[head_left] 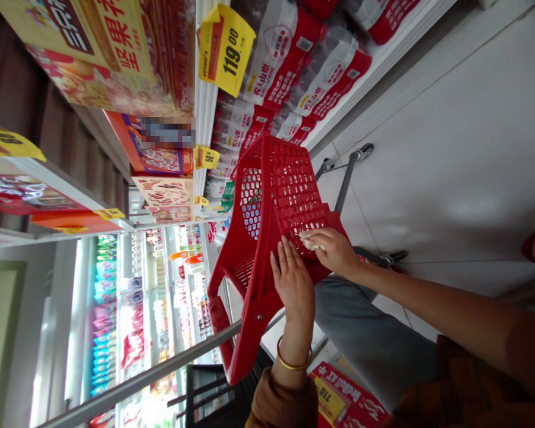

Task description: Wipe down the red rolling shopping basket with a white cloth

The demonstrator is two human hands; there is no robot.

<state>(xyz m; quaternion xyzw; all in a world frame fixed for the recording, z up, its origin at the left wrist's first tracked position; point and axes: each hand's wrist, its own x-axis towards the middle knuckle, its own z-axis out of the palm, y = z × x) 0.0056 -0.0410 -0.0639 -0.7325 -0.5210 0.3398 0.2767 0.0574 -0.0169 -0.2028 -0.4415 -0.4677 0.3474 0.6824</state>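
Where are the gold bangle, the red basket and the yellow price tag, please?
Gold bangle (294,368), head view, lower curve of band.
Red basket (264,190), head view, upper rim.
Yellow price tag (226,50), head view, printed price.

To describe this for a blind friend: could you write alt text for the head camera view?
A person's right hand presses a white cloth against a red plastic shopping basket, while the left hand, wearing a gold bangle, rests on it. Behind, on supermarket shelves, are wrapped packs of bottled water with a yellow price tag.

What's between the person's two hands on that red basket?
In the head view, a narrow strip of the slotted wall of the red plastic basket lies between the left hand and the right hand, with a white wipe under the right hand's fingertips at that edge.
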